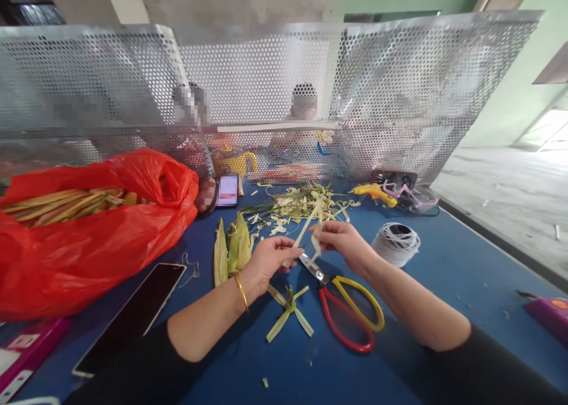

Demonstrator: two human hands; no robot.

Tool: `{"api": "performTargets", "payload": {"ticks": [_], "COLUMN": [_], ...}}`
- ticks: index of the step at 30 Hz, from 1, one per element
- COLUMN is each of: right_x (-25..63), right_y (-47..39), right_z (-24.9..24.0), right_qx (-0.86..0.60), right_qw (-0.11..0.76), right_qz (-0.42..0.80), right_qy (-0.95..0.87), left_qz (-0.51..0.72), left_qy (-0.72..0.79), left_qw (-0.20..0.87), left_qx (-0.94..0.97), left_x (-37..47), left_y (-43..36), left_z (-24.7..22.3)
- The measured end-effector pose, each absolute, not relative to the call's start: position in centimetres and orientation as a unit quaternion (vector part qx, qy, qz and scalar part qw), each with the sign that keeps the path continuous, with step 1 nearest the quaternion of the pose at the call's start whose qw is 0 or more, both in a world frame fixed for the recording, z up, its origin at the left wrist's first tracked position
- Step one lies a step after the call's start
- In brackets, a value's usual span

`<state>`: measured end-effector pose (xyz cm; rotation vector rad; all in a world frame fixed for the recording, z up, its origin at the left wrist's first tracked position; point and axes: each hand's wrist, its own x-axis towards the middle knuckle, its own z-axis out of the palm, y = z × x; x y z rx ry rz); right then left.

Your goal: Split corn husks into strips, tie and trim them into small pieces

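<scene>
Head view: left fingers (290,253) and right fingers (328,237), nearly closed, pinch pale husk (305,232)

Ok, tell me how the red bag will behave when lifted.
The red bag will likely be floppy, since its thin-looking plastic is wrinkled. Strips show through its opening, so some could spill if it tilts.

A slim, rounded gold-coloured bangle (241,292) circles the left wrist (251,282), its surface smooth and shiny, while a plain black left sleeve (144,360) and a matching black right sleeve (492,360) both end partway along the forearms (202,328), leaving the lower stretch uncovered.
</scene>
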<state>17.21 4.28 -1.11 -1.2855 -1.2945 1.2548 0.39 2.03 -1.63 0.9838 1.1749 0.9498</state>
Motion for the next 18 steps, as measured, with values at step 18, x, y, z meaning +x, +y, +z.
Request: {"api": "performTargets", "payload": {"ticks": [18], "right_x": [14.9], "right_y": [2.5], "right_z": [-2.3], "right_qx": [-0.493], "right_qw": [0.449], "right_qz": [0.481], "right_qy": [-0.569], "left_qz": [0.418], "left_qy": [0.519], "left_qw": [0.584], "left_qx": [0.464], "left_x": [1.2], "left_y": [1.1], "left_z": [-1.8]}}
